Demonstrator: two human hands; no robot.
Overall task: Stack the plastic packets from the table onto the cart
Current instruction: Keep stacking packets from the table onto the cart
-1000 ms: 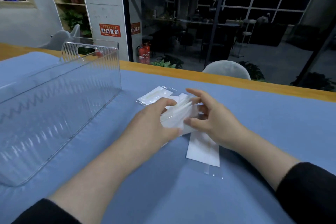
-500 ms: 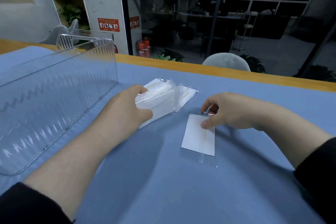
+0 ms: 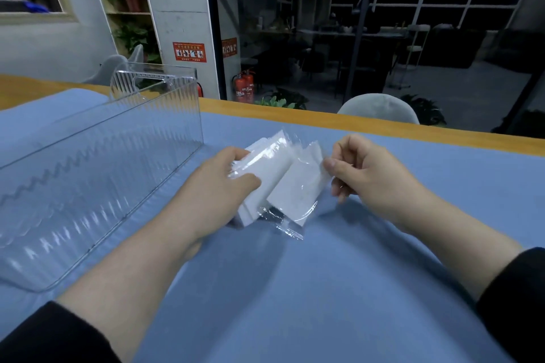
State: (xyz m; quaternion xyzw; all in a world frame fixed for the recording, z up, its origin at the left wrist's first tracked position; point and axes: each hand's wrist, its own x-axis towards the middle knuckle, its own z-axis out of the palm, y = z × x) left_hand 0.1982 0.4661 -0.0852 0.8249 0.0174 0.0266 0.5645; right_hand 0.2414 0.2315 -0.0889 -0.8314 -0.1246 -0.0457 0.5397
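Note:
My left hand (image 3: 218,194) grips a stack of white plastic packets (image 3: 265,168) above the middle of the blue table cover (image 3: 295,289), thumb on top. My right hand (image 3: 365,174) pinches the far edge of one more white packet (image 3: 298,191) in clear wrap and holds it against the right side of the stack. That packet is lifted off the cover, its clear tail hanging toward me. No cart shows in this view.
A large clear plastic bin (image 3: 97,162) with ribbed walls stands on the left of the table. The table's wooden far edge (image 3: 324,119) runs across, with a grey chair back (image 3: 379,107) behind it and glass walls beyond.
My right hand has picked the single packet up from the cover and brought it left to the stack. My left hand has raised the stack slightly toward it.

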